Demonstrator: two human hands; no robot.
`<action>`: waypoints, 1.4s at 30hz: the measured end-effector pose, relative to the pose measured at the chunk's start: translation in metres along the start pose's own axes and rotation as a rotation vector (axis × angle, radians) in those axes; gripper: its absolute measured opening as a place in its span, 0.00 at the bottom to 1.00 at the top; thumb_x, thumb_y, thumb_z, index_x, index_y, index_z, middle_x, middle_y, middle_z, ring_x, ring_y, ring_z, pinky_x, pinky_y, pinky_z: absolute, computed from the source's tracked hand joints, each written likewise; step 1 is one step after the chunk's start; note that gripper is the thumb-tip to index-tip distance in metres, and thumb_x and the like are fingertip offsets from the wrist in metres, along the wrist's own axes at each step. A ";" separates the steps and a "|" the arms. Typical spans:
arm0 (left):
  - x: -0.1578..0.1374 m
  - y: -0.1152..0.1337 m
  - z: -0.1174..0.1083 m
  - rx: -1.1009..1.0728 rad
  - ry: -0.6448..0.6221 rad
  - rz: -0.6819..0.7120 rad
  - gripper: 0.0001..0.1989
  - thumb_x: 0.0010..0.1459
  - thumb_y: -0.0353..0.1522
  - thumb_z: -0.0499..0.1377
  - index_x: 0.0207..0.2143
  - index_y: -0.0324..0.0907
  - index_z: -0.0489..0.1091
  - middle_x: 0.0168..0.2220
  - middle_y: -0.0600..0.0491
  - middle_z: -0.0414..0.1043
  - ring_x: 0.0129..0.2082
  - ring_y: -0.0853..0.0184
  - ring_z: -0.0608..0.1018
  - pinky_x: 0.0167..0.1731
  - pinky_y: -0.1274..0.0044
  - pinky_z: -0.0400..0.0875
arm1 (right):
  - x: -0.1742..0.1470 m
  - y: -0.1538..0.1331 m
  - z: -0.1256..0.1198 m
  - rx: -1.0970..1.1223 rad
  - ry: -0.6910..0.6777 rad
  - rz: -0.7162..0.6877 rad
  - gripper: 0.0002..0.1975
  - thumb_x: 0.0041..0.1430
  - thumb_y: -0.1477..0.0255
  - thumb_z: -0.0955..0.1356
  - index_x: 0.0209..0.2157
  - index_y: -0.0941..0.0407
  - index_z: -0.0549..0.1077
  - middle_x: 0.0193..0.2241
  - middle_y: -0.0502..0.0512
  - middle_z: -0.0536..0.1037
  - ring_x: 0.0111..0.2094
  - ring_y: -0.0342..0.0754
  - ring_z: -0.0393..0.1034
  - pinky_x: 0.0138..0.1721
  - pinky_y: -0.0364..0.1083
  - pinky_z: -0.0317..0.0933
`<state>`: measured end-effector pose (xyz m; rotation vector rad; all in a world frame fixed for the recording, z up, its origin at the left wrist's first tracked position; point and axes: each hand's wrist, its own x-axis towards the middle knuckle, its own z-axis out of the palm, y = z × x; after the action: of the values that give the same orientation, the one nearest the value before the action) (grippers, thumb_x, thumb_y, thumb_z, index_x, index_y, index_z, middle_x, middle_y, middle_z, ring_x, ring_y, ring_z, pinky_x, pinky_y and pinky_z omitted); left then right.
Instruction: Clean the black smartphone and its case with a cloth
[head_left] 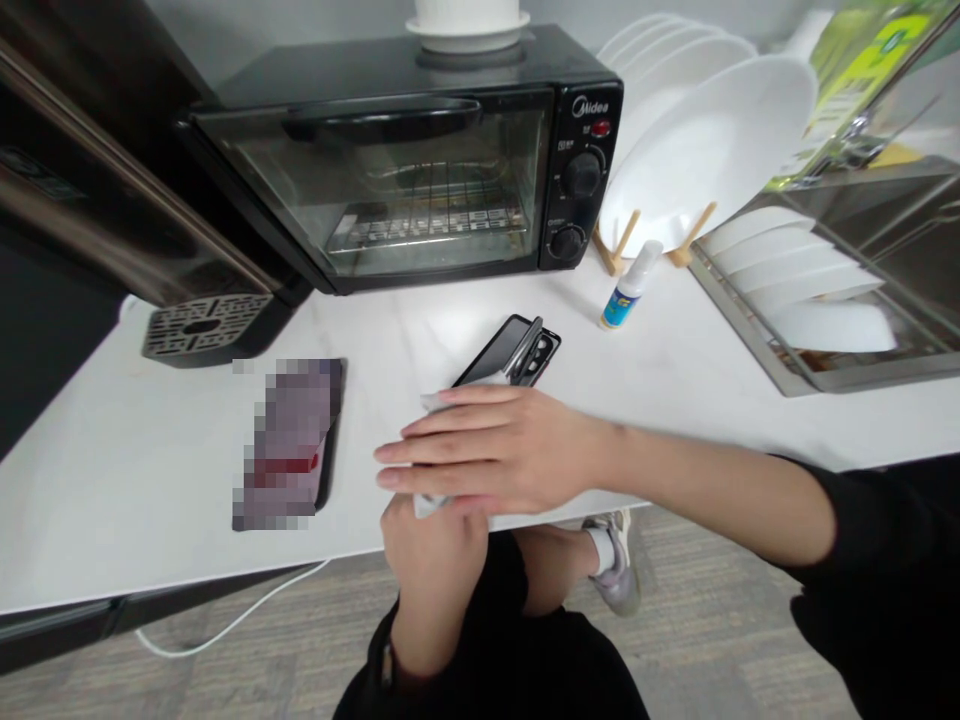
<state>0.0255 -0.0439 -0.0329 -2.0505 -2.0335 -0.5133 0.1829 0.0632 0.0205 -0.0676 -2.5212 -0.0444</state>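
Observation:
My right hand (510,450) lies across the front of the counter, palm down, its long fingers stretched to the left over a pale crumpled cloth (431,505). The cloth shows at its edges and is caught beneath the fingers. Directly below, my left hand (436,555) is closed, with its fingers hidden under the right one. Just beyond the hands lies a black phone-shaped case (491,352) with camera holes. A slim dark item with a shiny metal edge (527,345) pokes out over it; its kind is unclear.
To the left lies a phone (330,455), its screen blurred out. A small spray bottle (622,300) stands at the right. Behind are a toaster oven (360,278), a drink machine (202,325) and white plates (675,150) in a rack. A sink (806,382) holds bowls.

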 end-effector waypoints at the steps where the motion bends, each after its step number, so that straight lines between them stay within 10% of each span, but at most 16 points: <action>1: 0.001 0.001 -0.001 -0.012 -0.003 -0.032 0.13 0.68 0.35 0.51 0.40 0.40 0.73 0.31 0.43 0.80 0.31 0.51 0.83 0.30 0.69 0.69 | -0.002 0.005 -0.002 -0.008 0.020 0.061 0.23 0.78 0.63 0.57 0.65 0.57 0.69 0.57 0.51 0.81 0.56 0.44 0.73 0.63 0.48 0.60; 5: 0.008 0.010 -0.012 -0.131 -0.045 -0.148 0.12 0.71 0.40 0.54 0.47 0.41 0.70 0.28 0.50 0.79 0.27 0.57 0.82 0.26 0.74 0.63 | -0.017 0.037 -0.011 -0.075 0.059 0.543 0.27 0.77 0.64 0.54 0.42 0.59 0.81 0.32 0.55 0.83 0.34 0.49 0.73 0.43 0.51 0.62; 8: 0.012 0.014 -0.018 -0.186 -0.052 -0.156 0.11 0.72 0.38 0.55 0.50 0.42 0.68 0.30 0.52 0.80 0.29 0.58 0.84 0.26 0.75 0.63 | -0.022 0.052 -0.015 -0.097 0.060 0.770 0.29 0.77 0.65 0.52 0.34 0.59 0.79 0.31 0.58 0.81 0.35 0.51 0.72 0.45 0.53 0.60; 15: 0.006 0.007 -0.008 -0.123 -0.011 -0.113 0.13 0.72 0.39 0.51 0.43 0.40 0.71 0.25 0.50 0.78 0.24 0.58 0.80 0.24 0.73 0.59 | -0.005 0.014 0.002 -0.034 0.045 0.284 0.24 0.77 0.60 0.56 0.61 0.57 0.70 0.54 0.57 0.80 0.59 0.49 0.69 0.72 0.56 0.46; 18: 0.005 0.005 -0.005 -0.045 -0.003 -0.072 0.18 0.72 0.39 0.47 0.34 0.42 0.71 0.24 0.47 0.76 0.23 0.57 0.79 0.25 0.72 0.59 | -0.002 0.007 0.004 -0.015 -0.040 0.057 0.25 0.77 0.59 0.57 0.66 0.58 0.64 0.57 0.56 0.78 0.59 0.47 0.69 0.66 0.51 0.53; 26: 0.011 0.012 -0.016 -0.195 -0.018 -0.133 0.11 0.72 0.39 0.55 0.50 0.42 0.67 0.28 0.53 0.79 0.27 0.58 0.83 0.24 0.75 0.57 | -0.020 0.050 -0.013 -0.127 0.066 0.668 0.28 0.77 0.65 0.52 0.32 0.58 0.76 0.30 0.57 0.78 0.34 0.51 0.67 0.40 0.52 0.56; 36: 0.005 0.005 -0.005 -0.053 -0.008 -0.078 0.16 0.71 0.37 0.48 0.33 0.43 0.69 0.24 0.47 0.76 0.24 0.56 0.80 0.25 0.72 0.60 | -0.001 0.003 0.002 0.019 -0.002 0.055 0.23 0.77 0.64 0.59 0.66 0.59 0.66 0.54 0.53 0.80 0.54 0.46 0.70 0.69 0.50 0.50; 42: 0.008 0.009 -0.011 -0.122 -0.003 -0.137 0.13 0.72 0.41 0.53 0.43 0.42 0.68 0.24 0.53 0.76 0.22 0.57 0.80 0.23 0.73 0.57 | -0.016 0.037 -0.008 -0.026 0.045 0.453 0.24 0.77 0.62 0.55 0.52 0.60 0.76 0.41 0.59 0.82 0.42 0.52 0.71 0.48 0.53 0.60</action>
<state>0.0329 -0.0411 -0.0188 -1.9871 -2.2055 -0.6750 0.2023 0.0988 0.0184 -0.6361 -2.4019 0.1026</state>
